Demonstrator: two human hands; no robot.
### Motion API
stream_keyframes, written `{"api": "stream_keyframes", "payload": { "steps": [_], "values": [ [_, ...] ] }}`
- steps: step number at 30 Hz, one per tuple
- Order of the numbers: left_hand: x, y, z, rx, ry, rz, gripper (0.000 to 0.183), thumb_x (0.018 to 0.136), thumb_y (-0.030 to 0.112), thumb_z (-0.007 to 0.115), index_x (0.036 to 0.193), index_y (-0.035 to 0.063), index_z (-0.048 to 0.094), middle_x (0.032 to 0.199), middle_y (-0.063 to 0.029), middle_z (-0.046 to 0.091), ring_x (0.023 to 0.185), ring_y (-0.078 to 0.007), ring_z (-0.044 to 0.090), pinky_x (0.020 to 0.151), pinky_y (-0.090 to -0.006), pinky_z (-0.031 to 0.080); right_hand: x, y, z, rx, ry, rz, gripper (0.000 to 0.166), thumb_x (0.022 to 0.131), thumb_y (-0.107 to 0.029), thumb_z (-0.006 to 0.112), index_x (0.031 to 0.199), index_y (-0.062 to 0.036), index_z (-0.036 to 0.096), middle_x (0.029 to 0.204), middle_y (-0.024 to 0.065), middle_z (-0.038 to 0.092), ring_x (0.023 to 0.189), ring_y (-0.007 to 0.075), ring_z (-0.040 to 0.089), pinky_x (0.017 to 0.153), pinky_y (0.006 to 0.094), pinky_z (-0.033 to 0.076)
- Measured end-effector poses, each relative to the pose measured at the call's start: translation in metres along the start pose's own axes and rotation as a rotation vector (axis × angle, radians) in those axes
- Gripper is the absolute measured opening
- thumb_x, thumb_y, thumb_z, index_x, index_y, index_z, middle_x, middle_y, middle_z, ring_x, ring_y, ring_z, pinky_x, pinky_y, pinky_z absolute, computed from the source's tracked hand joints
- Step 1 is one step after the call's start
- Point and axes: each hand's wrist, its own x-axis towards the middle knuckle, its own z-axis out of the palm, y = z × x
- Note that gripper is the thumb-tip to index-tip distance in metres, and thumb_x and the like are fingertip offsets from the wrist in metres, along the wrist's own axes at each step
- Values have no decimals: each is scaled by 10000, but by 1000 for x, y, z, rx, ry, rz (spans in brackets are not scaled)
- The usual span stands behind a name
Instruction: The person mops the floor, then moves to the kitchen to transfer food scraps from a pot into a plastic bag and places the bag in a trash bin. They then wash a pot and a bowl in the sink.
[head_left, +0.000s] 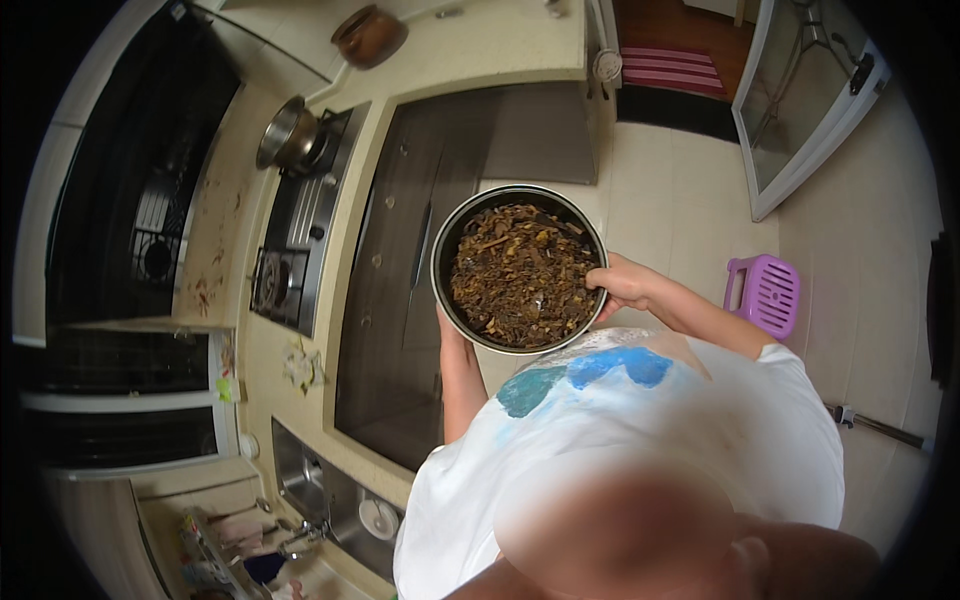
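Observation:
A round metal pot (442, 319) full of a dark brown, wet-looking mass of chopped dried plant pieces (517, 277) is held out in front of my white shirt. My right hand (619, 283) grips its right side, with the thumb over the rim. At the lower left of the pot is my left hand (447, 330), pressed to its outside; the fingers are hidden behind and under it. Light glints on wet spots in the plant pieces, and some bits are yellow.
Left of the pot runs a counter with a gas stove (300, 232), a steel pot (289, 135) on its upper burner. A brown clay pot (369, 37) stands beyond. The sink (302, 469) is lower left. A purple plastic stool (766, 295) and an open glass door (795, 97) are at right.

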Motion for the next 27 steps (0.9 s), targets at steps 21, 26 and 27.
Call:
{"api": "stream_keyframes", "payload": {
  "steps": [21,26,27],
  "values": [
    [483,-3,268,295,-480,-139,385,904,299,413,1143,8,493,1020,-90,564,874,-163,555,747,-291,476,218,-186,-257,361,523,-192,388,734,-15,429,1117,40,461,983,170,578,759,273,627,628,434,550],
    [596,-68,221,588,-575,-124,470,909,371,385,1208,14,447,1103,-96,523,973,-169,510,845,-296,419,332,-103,-309,533,478,-106,380,754,-17,449,1127,53,447,977,181,565,783,314,608,632,434,536],
    [600,-78,229,629,-604,-140,474,909,378,379,1205,14,455,1130,-93,513,1008,-170,495,875,-295,396,342,-89,-321,570,481,-94,379,756,-17,455,1127,58,445,976,184,562,795,321,603,630,431,535]
  ]
}}
